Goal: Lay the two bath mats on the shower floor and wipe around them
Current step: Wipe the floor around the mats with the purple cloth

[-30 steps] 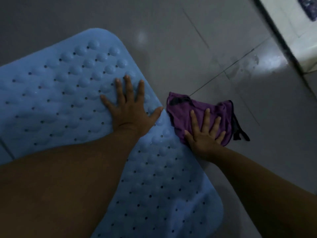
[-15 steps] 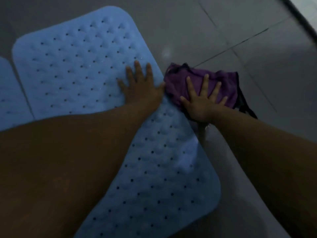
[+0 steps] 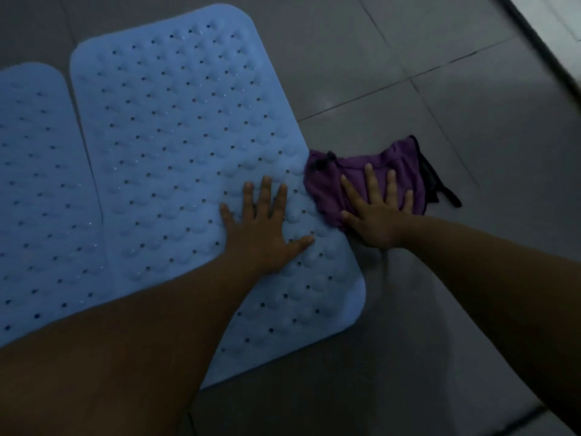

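Note:
Two light blue bath mats with bumps and drain holes lie flat side by side on the grey tiled floor (image 3: 393,51): the right mat (image 3: 176,127) and the left mat (image 3: 34,184), a narrow gap between them. My left hand (image 3: 267,228) presses flat, fingers spread, on the right mat near its right edge. A crumpled purple cloth (image 3: 393,165) with dark straps lies on the tiles against that edge. My right hand (image 3: 377,215) rests flat on the cloth with fingers apart.
A dark raised threshold strip (image 3: 534,42) runs diagonally at the top right, with lighter floor beyond it. A wet streak (image 3: 386,294) shows on the tiles below my right hand. My forearms cover the lower left and right of the view.
The view has swung left, so the second mat now shows. My right hand and the purple cloth have slid along the right mat's edge; my left hand stays pressed on the mat.

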